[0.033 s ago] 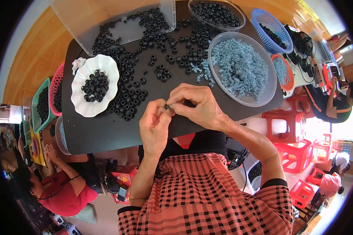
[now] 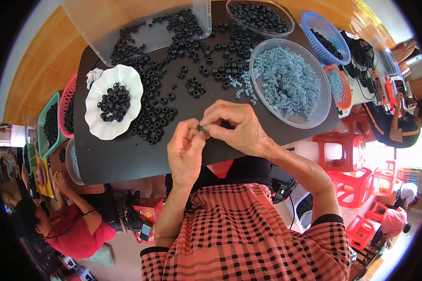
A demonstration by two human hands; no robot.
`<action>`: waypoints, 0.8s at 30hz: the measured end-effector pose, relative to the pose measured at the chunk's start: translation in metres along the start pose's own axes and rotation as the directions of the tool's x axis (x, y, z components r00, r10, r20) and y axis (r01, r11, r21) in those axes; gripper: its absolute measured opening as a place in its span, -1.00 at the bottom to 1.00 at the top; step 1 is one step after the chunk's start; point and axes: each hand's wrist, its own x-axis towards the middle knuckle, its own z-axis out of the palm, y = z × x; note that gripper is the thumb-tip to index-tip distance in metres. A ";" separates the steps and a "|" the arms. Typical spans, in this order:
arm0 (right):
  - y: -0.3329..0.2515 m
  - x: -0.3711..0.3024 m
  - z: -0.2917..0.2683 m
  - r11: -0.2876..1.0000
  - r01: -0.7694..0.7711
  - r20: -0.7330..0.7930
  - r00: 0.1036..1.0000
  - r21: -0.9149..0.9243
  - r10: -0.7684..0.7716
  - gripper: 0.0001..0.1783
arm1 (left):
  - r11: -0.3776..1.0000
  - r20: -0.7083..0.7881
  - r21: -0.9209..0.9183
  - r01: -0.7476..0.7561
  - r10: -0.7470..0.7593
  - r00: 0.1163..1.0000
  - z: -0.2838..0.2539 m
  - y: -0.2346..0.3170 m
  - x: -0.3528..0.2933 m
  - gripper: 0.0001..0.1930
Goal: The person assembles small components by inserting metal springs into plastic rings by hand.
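Observation:
Above the table's front edge my left hand [image 2: 186, 150] and my right hand [image 2: 237, 127] meet fingertip to fingertip. Both are closed in a pinch on one small round black part [image 2: 200, 128]; most of it is hidden by the fingers. It resembles the loose black knob-like parts [image 2: 155, 119] lying on the table just left of my hands, some with a round hole. Beyond my right hand stands a round clear tub [image 2: 324, 100] heaped with small light-blue coil springs [image 2: 288, 82]. A few springs have spilled beside its left rim.
A white scalloped plate [image 2: 94, 124] of black parts sits on the dark table [image 2: 108, 164]. Behind are a tipped translucent bin [image 2: 140, 28], a clear tub [image 2: 288, 35] and a blue basket [image 2: 340, 40]. Red stools [image 2: 344, 150] stand right; a person in red [image 2: 82, 234] sits left.

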 end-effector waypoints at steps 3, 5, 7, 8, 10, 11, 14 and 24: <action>-0.008 0.009 0.001 0.995 -0.096 -0.013 0.995 0.033 0.097 -0.90 | 0.998 0.005 -0.052 -0.025 0.025 1.000 0.000 -0.002 0.000 -0.89; -0.007 0.022 0.001 0.979 -0.198 -0.011 0.980 0.044 0.198 -0.90 | 0.999 0.023 -0.038 0.001 0.000 1.000 0.007 -0.003 0.001 -0.89; -0.004 0.052 0.006 0.968 0.087 -0.043 0.994 -0.234 -0.100 -0.88 | 1.000 0.031 -0.030 -0.008 0.009 0.999 0.003 -0.004 -0.002 -0.90; -0.002 0.067 0.005 0.915 0.202 0.017 0.978 -0.349 -0.209 -0.84 | 1.000 0.056 -0.023 -0.013 0.014 0.998 0.002 -0.005 -0.003 -0.90; 0.011 0.094 0.006 0.701 0.449 0.142 0.881 -0.554 -0.451 -0.79 | 1.000 0.053 -0.015 -0.019 0.019 0.998 0.001 -0.002 -0.001 -0.90; 0.013 0.102 0.006 0.696 0.456 0.152 0.878 -0.555 -0.454 -0.79 | 0.999 0.064 -0.033 -0.018 0.020 0.998 0.001 -0.004 -0.001 -0.90; 0.014 0.119 0.012 0.564 0.501 0.401 0.865 -0.656 -0.302 -0.76 | 0.998 0.068 -0.066 -0.001 0.005 0.998 -0.002 -0.004 -0.002 -0.90; -0.003 0.093 0.001 0.877 0.197 0.185 0.974 -0.437 -0.127 -0.77 | 0.983 0.016 -0.182 0.019 -0.017 1.000 -0.006 -0.002 -0.001 -0.89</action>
